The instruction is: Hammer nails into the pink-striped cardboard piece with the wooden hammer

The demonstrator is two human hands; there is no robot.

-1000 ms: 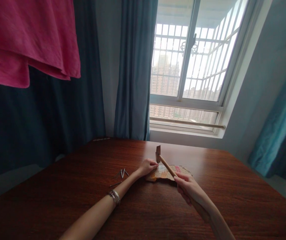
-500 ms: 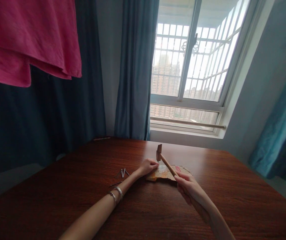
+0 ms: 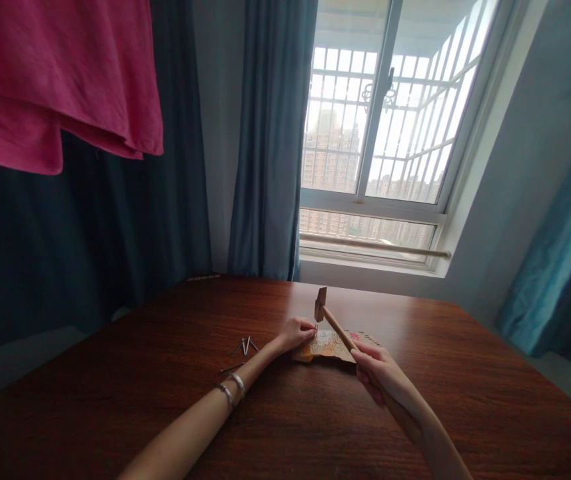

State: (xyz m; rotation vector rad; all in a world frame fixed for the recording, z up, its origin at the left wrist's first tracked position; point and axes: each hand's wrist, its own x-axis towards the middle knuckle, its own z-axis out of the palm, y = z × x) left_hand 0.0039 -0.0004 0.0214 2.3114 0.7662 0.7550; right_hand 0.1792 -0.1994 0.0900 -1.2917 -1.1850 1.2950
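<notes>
My right hand (image 3: pixel 379 371) is closed round the wooden handle of a small hammer (image 3: pixel 326 315), whose head hangs just above my left fingertips. My left hand (image 3: pixel 295 332) pinches something thin, likely a nail, upright on a patterned piece of cardboard (image 3: pixel 328 345) lying on the wooden table (image 3: pixel 165 400). The pinched thing is too small to make out clearly. Silver bracelets circle my left wrist.
Several loose nails (image 3: pixel 243 348) lie on the table left of my left hand. A pink cloth (image 3: pixel 55 73) hangs at the upper left. Blue curtains (image 3: pixel 270 140) frame a barred window (image 3: pixel 390 120) beyond the table's far edge.
The hammer head has risen slightly and shifted right above the left fingers. My right hand has moved a little right. My left hand keeps its pinch on the cardboard.
</notes>
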